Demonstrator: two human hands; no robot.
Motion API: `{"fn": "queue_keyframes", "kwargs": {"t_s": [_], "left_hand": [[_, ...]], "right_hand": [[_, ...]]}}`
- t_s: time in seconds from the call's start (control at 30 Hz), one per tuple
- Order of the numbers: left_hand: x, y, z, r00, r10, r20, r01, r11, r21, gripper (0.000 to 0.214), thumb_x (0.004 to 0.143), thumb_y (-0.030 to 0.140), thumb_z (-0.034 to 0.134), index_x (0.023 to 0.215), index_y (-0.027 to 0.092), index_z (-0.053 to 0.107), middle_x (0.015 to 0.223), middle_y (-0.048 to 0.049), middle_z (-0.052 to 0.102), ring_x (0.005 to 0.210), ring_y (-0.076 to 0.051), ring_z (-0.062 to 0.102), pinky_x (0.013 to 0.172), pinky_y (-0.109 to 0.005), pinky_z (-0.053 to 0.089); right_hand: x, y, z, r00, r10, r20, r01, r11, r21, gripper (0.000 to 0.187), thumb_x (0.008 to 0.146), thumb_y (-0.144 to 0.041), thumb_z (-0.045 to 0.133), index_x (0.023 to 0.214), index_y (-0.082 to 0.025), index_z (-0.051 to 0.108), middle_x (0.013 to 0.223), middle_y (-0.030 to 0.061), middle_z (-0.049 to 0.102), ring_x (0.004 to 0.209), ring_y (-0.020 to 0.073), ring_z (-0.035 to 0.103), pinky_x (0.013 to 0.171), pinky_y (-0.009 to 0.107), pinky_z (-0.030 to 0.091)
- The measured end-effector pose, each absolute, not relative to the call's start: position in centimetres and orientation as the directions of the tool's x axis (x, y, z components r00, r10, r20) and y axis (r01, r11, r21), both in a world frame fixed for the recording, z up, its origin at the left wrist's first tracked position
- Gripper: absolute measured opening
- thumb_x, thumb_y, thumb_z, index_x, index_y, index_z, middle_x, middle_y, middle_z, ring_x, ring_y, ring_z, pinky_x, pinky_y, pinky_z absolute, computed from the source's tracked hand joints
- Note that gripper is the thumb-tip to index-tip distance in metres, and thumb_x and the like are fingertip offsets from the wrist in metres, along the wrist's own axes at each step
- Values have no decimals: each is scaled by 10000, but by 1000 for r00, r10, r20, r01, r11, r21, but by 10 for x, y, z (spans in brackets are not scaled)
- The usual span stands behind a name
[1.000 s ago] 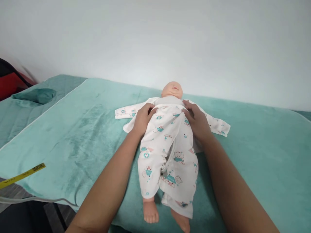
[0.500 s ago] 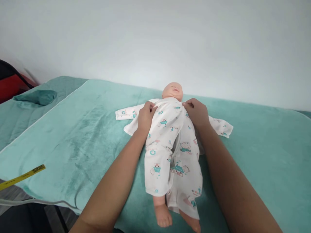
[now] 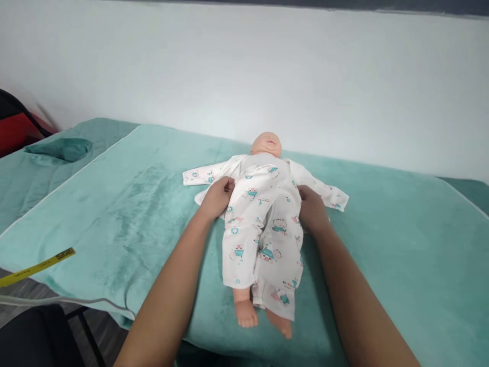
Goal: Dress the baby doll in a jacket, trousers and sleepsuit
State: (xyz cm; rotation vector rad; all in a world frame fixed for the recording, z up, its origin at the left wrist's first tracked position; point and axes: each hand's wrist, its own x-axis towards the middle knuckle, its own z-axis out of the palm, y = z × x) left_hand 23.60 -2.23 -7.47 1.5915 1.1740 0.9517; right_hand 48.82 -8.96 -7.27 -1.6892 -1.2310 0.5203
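Observation:
A baby doll (image 3: 266,143) lies on its back, bare feet toward me. It wears an open white printed shirt (image 3: 319,187) with sleeves spread to both sides. White printed baby trousers (image 3: 254,204) cover its legs and reach up over its chest. My left hand (image 3: 218,198) is closed at the left side of the trousers, fingertips pinched against the cloth edge. On the other side, my right hand (image 3: 312,208) has its fingers curled on the trousers' side edge, their tips partly hidden by the cloth.
A green plush cover (image 3: 126,214) lies under the doll on a padded bed against a white wall (image 3: 229,71). A yellow tape strip (image 3: 38,266) and a black chair (image 3: 36,336) are at lower left. A red and black item (image 3: 19,127) stands at far left.
Both hands have moved down from the trousers' top at the chest to the sides of the waist. The shirt front beneath the neck shows more. The camera view has shifted slightly.

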Motion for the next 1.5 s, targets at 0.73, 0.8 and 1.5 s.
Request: {"fn": "queue_keyframes", "kwargs": {"t_s": [0.73, 0.8, 1.5], "left_hand": [[221, -29, -61, 484, 869, -106, -267, 261, 928, 291, 636, 210, 763, 899, 189, 640, 888, -38, 671, 802, -159, 627, 700, -279, 510], [221, -31, -60, 489, 866, -105, -265, 262, 928, 304, 653, 211, 758, 936, 196, 647, 917, -39, 680, 820, -165, 634, 719, -291, 505], [225, -26, -73, 447, 894, 18, -272, 117, 955, 261, 635, 153, 789, 818, 176, 603, 760, 34, 622, 682, -101, 544, 634, -215, 416]], "right_hand": [[509, -100, -70, 45, 995, -87, -120, -81, -989, 348, 687, -442, 808, 967, -262, 709, 979, 34, 743, 884, 265, 697, 774, 438, 557], [508, -99, -71, 44, 996, -81, -103, -76, -992, 330, 674, -432, 816, 928, -258, 700, 968, 33, 741, 904, 269, 691, 798, 439, 550], [505, -96, -71, 80, 997, -5, -191, 10, -981, 159, 754, -345, 745, 829, -256, 637, 762, -17, 627, 670, 157, 539, 596, 283, 433]]}}
